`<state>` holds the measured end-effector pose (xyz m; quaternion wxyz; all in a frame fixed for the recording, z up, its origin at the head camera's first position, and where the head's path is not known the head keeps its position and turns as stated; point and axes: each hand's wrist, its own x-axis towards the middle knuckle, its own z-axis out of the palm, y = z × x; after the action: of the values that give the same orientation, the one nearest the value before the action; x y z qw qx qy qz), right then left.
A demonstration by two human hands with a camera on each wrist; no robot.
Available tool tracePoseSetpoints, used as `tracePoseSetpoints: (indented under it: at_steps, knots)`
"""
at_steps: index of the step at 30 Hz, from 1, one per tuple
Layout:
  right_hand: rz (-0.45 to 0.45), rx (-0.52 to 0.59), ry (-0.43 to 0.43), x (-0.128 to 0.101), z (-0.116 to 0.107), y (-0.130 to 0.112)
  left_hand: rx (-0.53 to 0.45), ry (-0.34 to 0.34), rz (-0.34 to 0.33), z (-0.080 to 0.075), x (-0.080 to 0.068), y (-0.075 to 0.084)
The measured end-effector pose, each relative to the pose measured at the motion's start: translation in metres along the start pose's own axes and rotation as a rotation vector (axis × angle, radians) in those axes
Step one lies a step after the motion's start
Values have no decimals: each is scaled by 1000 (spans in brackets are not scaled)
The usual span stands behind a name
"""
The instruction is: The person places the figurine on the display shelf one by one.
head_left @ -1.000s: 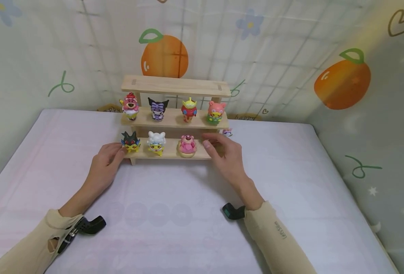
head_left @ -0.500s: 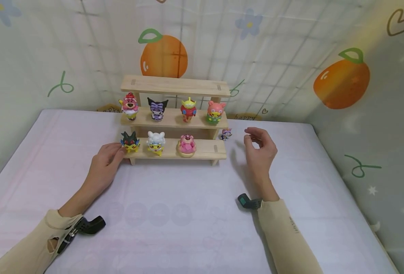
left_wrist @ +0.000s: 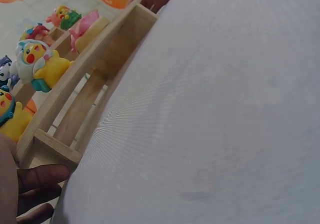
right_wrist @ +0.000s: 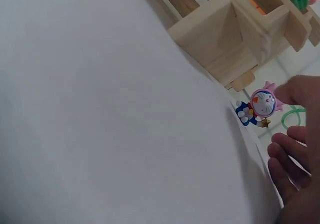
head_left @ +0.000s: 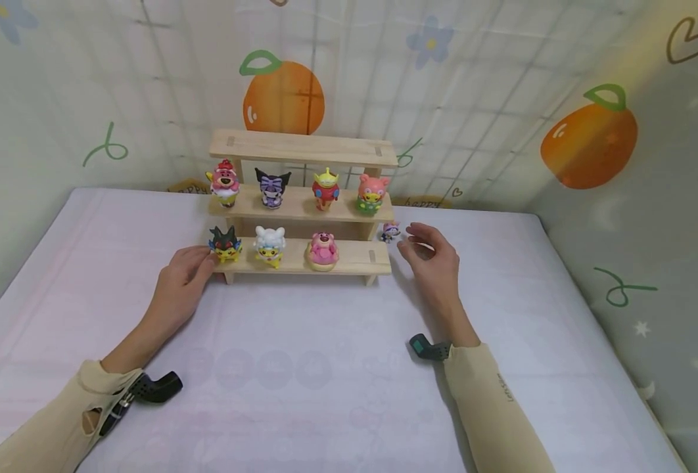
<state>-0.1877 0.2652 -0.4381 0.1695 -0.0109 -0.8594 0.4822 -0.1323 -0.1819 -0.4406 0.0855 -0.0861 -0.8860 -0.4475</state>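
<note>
A three-tier wooden display shelf (head_left: pixel 302 209) stands at the back of the table. My left hand (head_left: pixel 182 282) rests against its left end, beside a dark-hooded yellow figurine (head_left: pixel 226 246); in the left wrist view its fingers (left_wrist: pixel 42 176) lie loosely by the end leg. To the shelf's right, a small blue-and-white figurine in a pink hood (right_wrist: pixel 260 103) stands on the table. My right hand (head_left: pixel 438 266) is just right of this figurine, thumb and fingers apart and loosely bent. In the right wrist view, a small gap seems to separate thumb and figurine.
The bottom tier also bears a white-hooded figurine (head_left: pixel 269 247) and a pink bear figurine (head_left: pixel 323 251). Several figurines stand on the middle tier, among them a purple-and-black one (head_left: pixel 273 189). A curtain printed with oranges (head_left: pixel 284 97) hangs behind the table (head_left: pixel 302 407).
My right hand has moved from the bottom tier's right end out to the right, then back left toward the pink-hooded figurine. The left hand stays by the shelf.
</note>
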Motion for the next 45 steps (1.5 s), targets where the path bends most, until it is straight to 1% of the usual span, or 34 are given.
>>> tracePoseSetpoints:
  at_steps: [2,5,10,15,19,29,37,45]
  knots:
    - [-1,1,-35,1,1,2,1,-2,-2,0,0,0]
    - [-10,-10,-61,4,3,2,1,-4,-5,1,0,-1]
    - [-12,-30,-108,11,8,-3,0,7,-4,1,-1,-4]
    - [-25,-68,-133,17,16,-7,2,24,3,0,-3,-7]
    - [-31,-91,-127,21,18,-8,2,21,2,1,-3,-7]
    - [-14,-80,-99,22,21,-9,8,21,-5,0,-3,-7]
    - [-7,-81,-86,20,20,-4,3,15,-9,1,-2,-8]
    - [-45,-62,-78,18,18,-2,9,16,-1,2,0,-6]
